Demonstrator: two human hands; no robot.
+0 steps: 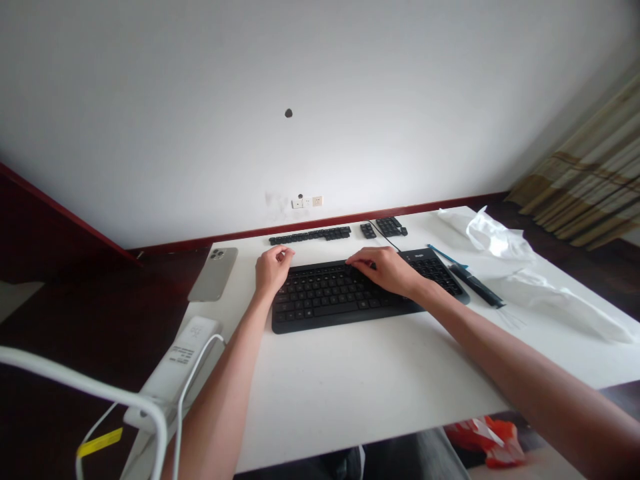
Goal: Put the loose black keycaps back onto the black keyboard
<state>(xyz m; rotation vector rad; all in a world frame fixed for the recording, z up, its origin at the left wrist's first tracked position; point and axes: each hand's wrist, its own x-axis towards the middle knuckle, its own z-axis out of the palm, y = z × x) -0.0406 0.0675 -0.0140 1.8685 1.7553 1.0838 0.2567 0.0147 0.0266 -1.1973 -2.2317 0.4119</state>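
Note:
A black keyboard [330, 309] lies on the white table, its long side towards me. My left hand [273, 268] is at its upper left corner, thumb and fingers pinched together; whatever may be between them is too small to make out. Over the upper middle of the keys hangs my right hand [385, 268], also pinched, with its fingertips close to the top row. It hides part of the keys there. Behind the keyboard lie a row of loose black keycaps [310, 235], a small group of keycaps [368, 231] and a number-pad block of keycaps [389, 227].
A phone [214, 275] lies face down at the left. In front of it are a white power strip [173, 367] and its cable [150, 404]. To the right lie a black-handled brush [477, 287], a thin blue tool [445, 255] and clear plastic bags [500, 237].

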